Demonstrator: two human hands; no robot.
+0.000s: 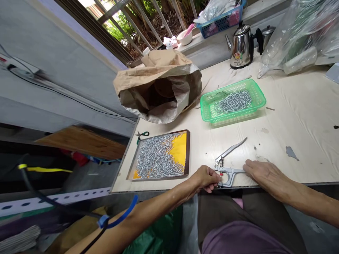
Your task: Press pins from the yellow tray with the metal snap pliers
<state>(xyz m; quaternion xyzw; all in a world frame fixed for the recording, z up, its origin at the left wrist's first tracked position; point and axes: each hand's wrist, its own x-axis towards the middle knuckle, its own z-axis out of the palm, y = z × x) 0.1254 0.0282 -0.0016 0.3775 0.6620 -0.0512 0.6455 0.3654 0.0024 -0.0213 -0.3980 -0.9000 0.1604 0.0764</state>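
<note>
A pair of silver snap pliers [230, 173] lies at the table's front edge, its upper handle swung up and away from the lower one. A spring and a small red part show at its jaws. My left hand [208, 179] is pinched closed at the jaw end; what its fingertips hold is too small to make out. Fingers of my right hand [262, 173] close over the end of the lower handle. To the left, a shallow tray [188, 151] with a yellow bottom holds many small silver coiled pieces [156, 157]. More small silver pieces [235, 101] lie in a green basket [233, 116].
A large open brown paper bag [159, 76] stands behind the tray. Green-handled scissors [143, 134] lie at the table's left edge. A steel kettle [240, 46] and clear plastic bags [299, 42] stand at the back right. A grey scrap [291, 153] lies on the right.
</note>
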